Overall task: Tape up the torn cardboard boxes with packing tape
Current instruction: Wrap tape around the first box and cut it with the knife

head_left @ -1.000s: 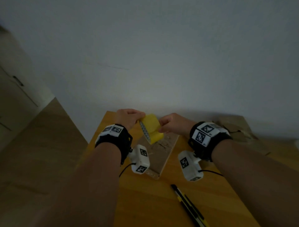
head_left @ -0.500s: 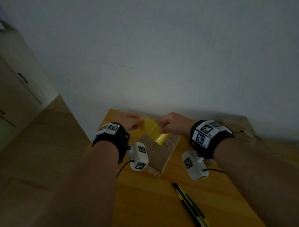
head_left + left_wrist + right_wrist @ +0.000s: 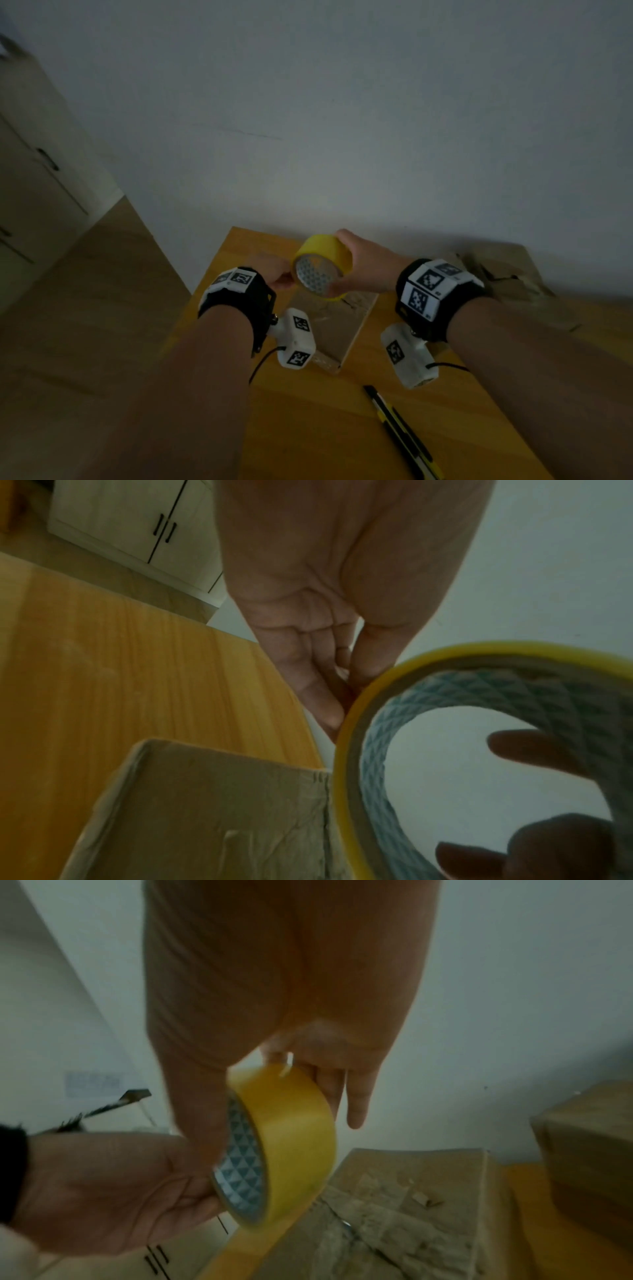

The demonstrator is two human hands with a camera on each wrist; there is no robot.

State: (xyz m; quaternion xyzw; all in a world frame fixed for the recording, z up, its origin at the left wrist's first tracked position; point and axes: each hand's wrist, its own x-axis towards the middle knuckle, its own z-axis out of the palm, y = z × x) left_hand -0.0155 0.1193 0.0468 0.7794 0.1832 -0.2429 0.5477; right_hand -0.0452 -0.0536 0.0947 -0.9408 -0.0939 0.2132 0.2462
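From the head view I see my right hand (image 3: 368,270) wrapped around the yellow tape roll (image 3: 322,267), held up over the far end of the flat cardboard box (image 3: 337,325) lying on the wooden table (image 3: 308,428); my left hand (image 3: 274,274) is at the roll's left edge, fingers pinched there. A yellow-and-black utility knife (image 3: 400,431) lies nearer on the table, and another crumpled cardboard box (image 3: 503,274) sits far right against the wall. The left wrist view shows my left fingers (image 3: 322,696) pressed together against the roll's rim (image 3: 346,750), with the box (image 3: 212,818) just below. In the right wrist view my right hand (image 3: 291,1015) grasps the roll (image 3: 291,1139), a strip of tape (image 3: 246,1248) trailing down beside the left hand (image 3: 113,1185), above the torn box surface (image 3: 394,1204).
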